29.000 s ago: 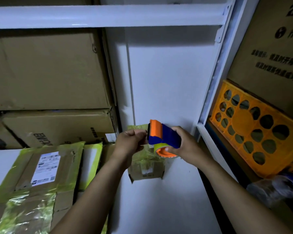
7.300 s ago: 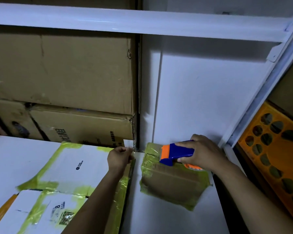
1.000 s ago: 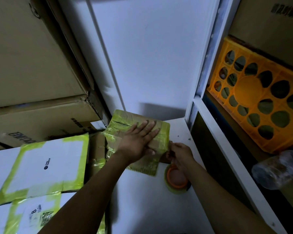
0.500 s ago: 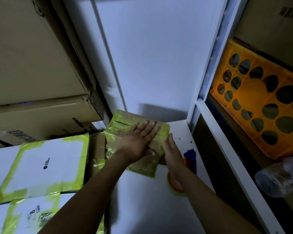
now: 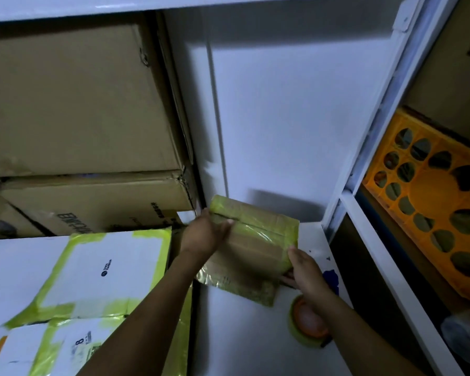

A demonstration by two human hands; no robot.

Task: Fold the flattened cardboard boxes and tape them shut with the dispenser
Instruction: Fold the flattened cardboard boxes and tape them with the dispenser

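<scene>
You had the small brown cardboard box wrapped in yellow-green tape (image 5: 255, 248) near the back right corner of the white shelf (image 5: 242, 340), its long axis seemingly running back to front. Your left hand (image 5: 204, 234) gripped its far left corner. Your right hand (image 5: 304, 270) clasped the near right edge and was nearer the blue-and-orange tape dispenser (image 5: 308, 321), which lay just under that wrist. The white taped carton (image 5: 106, 267) to the left bore an unreadable logo; the nearer white carton (image 5: 65, 346) showed an "8".
</scene>
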